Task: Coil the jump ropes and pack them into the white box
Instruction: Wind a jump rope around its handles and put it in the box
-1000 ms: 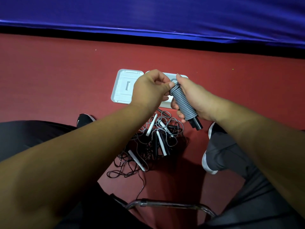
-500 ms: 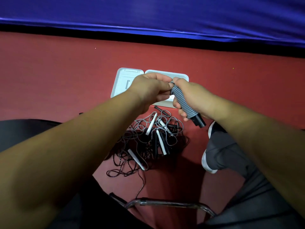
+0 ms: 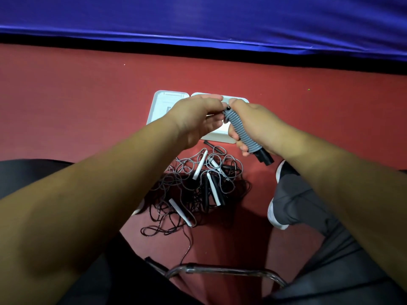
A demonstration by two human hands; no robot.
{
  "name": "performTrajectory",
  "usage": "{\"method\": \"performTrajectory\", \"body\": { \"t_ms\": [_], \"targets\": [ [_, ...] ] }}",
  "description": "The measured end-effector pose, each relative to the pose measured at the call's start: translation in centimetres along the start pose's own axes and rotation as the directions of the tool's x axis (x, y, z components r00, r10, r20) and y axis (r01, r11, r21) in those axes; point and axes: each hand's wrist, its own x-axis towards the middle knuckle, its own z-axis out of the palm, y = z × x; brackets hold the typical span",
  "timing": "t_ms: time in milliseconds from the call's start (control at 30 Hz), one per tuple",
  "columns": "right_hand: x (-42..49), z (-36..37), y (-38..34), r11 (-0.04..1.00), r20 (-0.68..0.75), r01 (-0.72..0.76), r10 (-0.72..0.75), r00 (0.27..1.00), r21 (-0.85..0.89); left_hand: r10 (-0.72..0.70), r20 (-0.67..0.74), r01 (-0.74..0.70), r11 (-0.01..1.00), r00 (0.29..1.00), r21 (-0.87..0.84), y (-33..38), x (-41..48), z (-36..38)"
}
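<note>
Hands both hold one grey jump rope (image 3: 242,133): the right hand (image 3: 257,126) grips the tightly wound coil, and the left hand (image 3: 198,119) pinches its top end. Judged nearly coiled, not yet packed. The white box (image 3: 160,102) lies open on the floor (image 3: 88,106) just beyond, its contents hidden. A tangled pile of ropes (image 3: 198,190) remains uncoiled below.
</note>
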Motion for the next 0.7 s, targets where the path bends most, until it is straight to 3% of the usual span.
{"method": "performTrajectory", "body": {
  "t_ms": [267, 367, 533, 700],
  "targets": [
    [0.3, -0.2, 0.0, 0.994, -0.006, -0.047, 0.047, 0.999, 0.097, 0.037, -0.047, -0.038, 0.999, 0.998, -0.022, 0.9, -0.5, 0.4],
    [0.5, -0.6, -0.1, 0.991, 0.016, -0.050, 0.048, 0.999, 0.124, 0.087, -0.004, -0.087, 0.996, 0.996, -0.003, 1.3, -0.7, 0.3],
    [0.4, -0.3, 0.4, 0.988, 0.049, -0.046, 0.039, 0.998, 0.144, 0.082, 0.021, -0.084, 0.994, 0.996, 0.076, 1.1, -0.4, 0.0],
    [0.4, -0.3, 0.7, 0.997, 0.057, -0.027, 0.023, 0.998, 0.072, 0.091, 0.060, -0.104, 0.958, 0.994, 0.269, 1.0, 0.2, -1.0]
  ]
}}
